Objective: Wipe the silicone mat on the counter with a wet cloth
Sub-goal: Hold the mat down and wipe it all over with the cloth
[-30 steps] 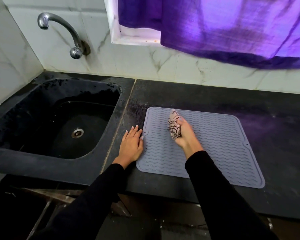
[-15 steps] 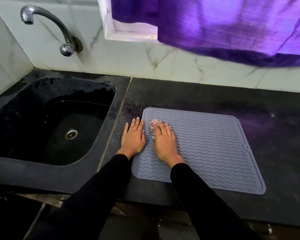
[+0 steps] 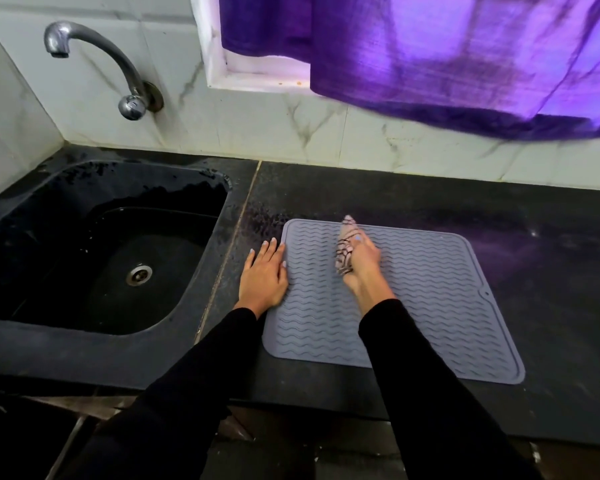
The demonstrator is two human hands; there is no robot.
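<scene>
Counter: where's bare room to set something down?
Free: the dark counter right of the silicone mat, and the strip between the mat and the tiled wall. Crowded: the mat's left edge, with left hand and right hand gripping the cloth.

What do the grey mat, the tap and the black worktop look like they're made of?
Mat: soft matte grey rubber or silicone, judging by the moulded wavy ridges, raised rim and rounded corners. Tap: metal, probably chromed or steel, shiny with highlights though dulled in spots. Worktop: dark polished stone, perhaps granite, with a faint sheen and a visible joint line beside the sink.
</scene>
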